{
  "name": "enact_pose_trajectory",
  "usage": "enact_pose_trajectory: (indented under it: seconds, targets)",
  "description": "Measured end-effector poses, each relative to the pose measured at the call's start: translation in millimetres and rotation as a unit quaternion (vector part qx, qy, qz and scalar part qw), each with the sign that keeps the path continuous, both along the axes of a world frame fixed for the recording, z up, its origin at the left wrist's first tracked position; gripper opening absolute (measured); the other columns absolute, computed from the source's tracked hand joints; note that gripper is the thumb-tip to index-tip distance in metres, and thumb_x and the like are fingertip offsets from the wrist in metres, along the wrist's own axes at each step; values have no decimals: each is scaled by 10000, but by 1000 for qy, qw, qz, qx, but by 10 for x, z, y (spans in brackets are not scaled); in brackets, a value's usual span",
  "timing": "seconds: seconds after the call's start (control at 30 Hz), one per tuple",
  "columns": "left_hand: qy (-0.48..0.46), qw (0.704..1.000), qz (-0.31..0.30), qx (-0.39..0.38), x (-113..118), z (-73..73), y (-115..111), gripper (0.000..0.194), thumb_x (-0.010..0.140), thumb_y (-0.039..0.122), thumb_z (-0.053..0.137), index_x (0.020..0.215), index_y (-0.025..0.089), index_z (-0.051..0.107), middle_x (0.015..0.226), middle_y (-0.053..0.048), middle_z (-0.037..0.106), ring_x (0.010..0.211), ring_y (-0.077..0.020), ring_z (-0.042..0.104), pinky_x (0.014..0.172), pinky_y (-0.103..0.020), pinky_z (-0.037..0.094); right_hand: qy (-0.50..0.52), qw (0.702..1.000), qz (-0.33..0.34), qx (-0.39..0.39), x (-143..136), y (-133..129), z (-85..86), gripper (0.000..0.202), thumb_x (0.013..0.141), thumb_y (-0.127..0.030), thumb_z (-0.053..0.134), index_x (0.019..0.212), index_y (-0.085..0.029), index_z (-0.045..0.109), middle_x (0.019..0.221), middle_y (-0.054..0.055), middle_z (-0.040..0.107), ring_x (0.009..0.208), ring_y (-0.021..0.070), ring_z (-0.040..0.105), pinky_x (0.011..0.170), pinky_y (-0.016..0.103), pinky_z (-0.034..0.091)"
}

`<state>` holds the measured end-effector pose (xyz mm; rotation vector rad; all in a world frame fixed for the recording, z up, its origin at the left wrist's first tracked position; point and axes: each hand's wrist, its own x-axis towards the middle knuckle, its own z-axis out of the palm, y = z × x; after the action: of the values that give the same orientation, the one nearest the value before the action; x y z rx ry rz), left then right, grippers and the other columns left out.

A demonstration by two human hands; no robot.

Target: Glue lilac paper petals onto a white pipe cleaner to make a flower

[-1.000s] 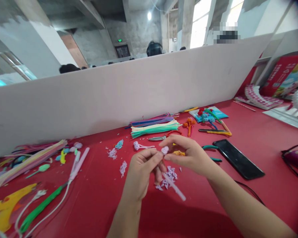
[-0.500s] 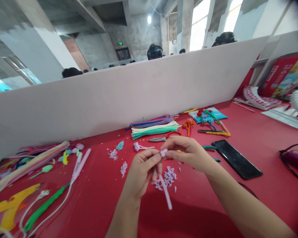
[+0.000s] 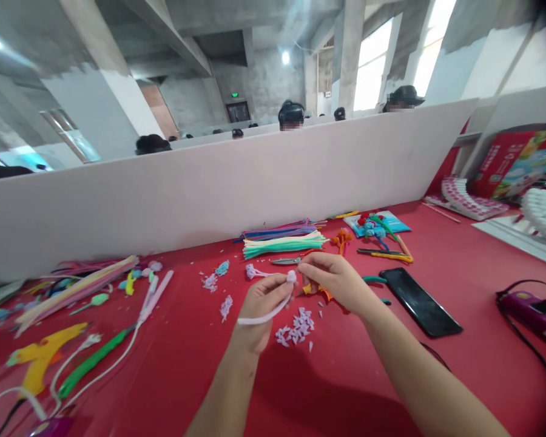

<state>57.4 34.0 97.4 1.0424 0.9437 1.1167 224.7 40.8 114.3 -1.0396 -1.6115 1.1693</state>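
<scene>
My left hand [image 3: 266,300] pinches a pale lilac fuzzy stem [image 3: 264,319], which curves below the fingers and across the palm side. At its upper end a small rounded lilac tuft [image 3: 292,276] shows above my left fingertips. Just right of the tuft is my right hand [image 3: 330,276], its thumb and fingers drawn together; whatever lies between them is too small to make out. Beneath both hands a pile of small lilac pieces [image 3: 300,326] lies on the red table [image 3: 173,376]. Another lilac piece with a stem [image 3: 251,271] rests behind my left hand.
Scissors [image 3: 286,261] and bundled fuzzy stems [image 3: 282,244] lie behind the hands. A black phone [image 3: 421,301] is at right. Left are a yellow glue gun [image 3: 43,355], a green rod [image 3: 91,368] and a white cable. A white partition [image 3: 209,188] stands behind; heads show beyond.
My right hand has drawn slightly away from the tuft. The stem in my left hand has swung from pointing down-right to curving left. The camera view has shifted.
</scene>
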Motion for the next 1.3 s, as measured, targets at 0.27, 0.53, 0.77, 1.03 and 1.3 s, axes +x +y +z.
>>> enact_pose_trajectory:
  seconds: [0.27,0.53,0.77,1.03,1.3]
  targets:
    - [-90,995,47,-24,74,-363,-16,169,648,227,738,791,142,709,728,-27,667,696,-111,582,643,-199,434,70,985,88,-131,-264,-113,-585,257,786,-412,567,814,-160,609,498,-54,455,415,70,415,420,200,344]
    - [-108,990,20,-88,-86,-549,0,134,716,232,681,774,111,668,557,23,536,461,-31,435,435,-132,353,86,979,73,-168,-401,-119,-871,282,807,-480,481,843,-201,502,620,-24,538,405,70,421,374,185,338]
    - [-145,980,31,-130,-218,-708,95,133,697,197,685,784,100,655,680,-16,588,459,-9,423,404,-109,330,-177,983,19,-48,-459,-230,-956,203,859,-265,426,743,-157,552,586,17,562,498,117,511,500,219,331]
    - [-65,991,75,-88,-328,-775,57,195,706,252,691,816,93,673,670,-15,578,528,-37,470,490,-128,383,-406,912,25,45,-535,-355,-1028,198,872,-171,397,967,-158,571,774,103,676,672,177,618,560,238,309]
    - [22,995,90,-45,-263,-782,36,322,714,414,655,800,104,663,587,10,537,445,-45,400,408,-166,292,-490,866,53,83,-592,-407,-1046,207,888,-155,368,974,-152,556,765,104,682,675,185,644,542,236,337]
